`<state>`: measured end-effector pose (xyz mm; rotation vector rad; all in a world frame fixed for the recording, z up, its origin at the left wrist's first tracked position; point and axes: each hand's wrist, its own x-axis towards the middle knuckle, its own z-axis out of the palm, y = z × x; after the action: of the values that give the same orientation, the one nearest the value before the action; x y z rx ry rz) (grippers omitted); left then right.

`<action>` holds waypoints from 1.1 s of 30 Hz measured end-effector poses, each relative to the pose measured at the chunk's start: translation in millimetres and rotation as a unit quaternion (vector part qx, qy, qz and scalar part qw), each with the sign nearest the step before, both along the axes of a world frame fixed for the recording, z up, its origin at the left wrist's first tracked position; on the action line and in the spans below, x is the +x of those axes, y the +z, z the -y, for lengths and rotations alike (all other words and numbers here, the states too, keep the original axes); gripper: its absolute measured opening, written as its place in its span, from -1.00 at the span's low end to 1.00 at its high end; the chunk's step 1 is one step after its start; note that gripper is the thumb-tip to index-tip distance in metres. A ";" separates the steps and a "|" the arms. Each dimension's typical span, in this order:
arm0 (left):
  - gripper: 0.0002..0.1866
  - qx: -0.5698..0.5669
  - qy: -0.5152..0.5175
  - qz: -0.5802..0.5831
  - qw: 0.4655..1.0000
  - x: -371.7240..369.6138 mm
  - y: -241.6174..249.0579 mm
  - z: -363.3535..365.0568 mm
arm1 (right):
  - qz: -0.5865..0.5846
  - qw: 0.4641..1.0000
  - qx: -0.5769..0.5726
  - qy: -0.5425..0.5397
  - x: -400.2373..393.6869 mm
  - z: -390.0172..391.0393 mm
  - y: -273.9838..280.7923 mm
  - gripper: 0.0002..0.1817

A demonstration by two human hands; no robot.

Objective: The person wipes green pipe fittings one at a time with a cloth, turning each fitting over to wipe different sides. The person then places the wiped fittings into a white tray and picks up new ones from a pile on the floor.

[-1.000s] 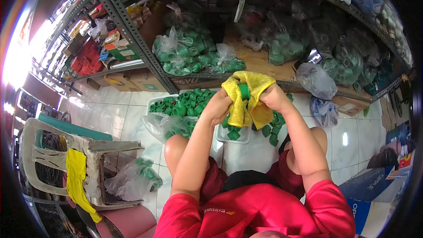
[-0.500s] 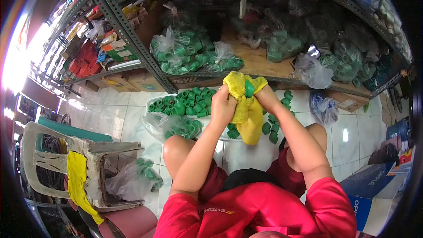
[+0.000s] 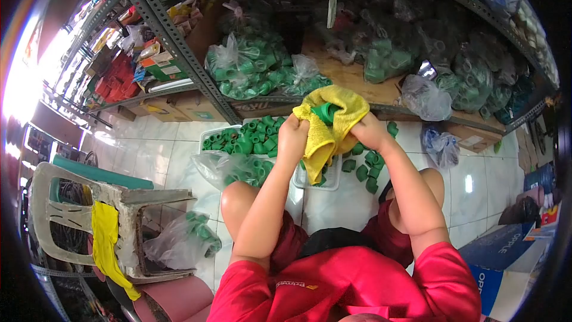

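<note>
At the far left, a grey-white plastic chair (image 3: 126,226) is placed, with a flat yellow cloth (image 3: 106,241) draped over its frame. Beside it, a clear plastic bag (image 3: 179,241) holding green fittings is set down. Further right, a rectangular white plastic tray (image 3: 203,138) is loaded with small green plastic elbows and sockets (image 3: 250,137); a second clear bag (image 3: 238,170) of fittings is positioned just in front of it.

By the left hand (image 3: 293,137), the near edge of a yellow terry-cloth towel (image 3: 320,146) is pinched between thumb and bent fingers. Between the two hands, a hollow green plastic pipe fitting (image 3: 325,112) is cradled in the towel's folds, above a smaller white plastic tray (image 3: 326,188). The fitting is judged light, stiff and not readily broken; its smooth wall may slip, so it is best gripped around the outside through the soft, pliable towel.

By the right hand (image 3: 369,131), the towel's opposite side is clasped; whether its partly covered fingertips also press on the fitting cannot be told. Below it, loose green fittings (image 3: 372,164) are scattered.
</note>
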<state>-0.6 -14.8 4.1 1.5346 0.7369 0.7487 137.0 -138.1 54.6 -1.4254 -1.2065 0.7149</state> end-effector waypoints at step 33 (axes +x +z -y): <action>-0.74 0.301 0.035 -0.104 0.947 2.2 30.7 39.9 | -0.027 0.985 -0.087 -0.147 -12.1 -16.7 -17.9 -0.69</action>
<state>1.6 -54.7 34.8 2.1752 0.7596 0.9263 124.9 -121.4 36.7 -1.6760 -0.8816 0.6593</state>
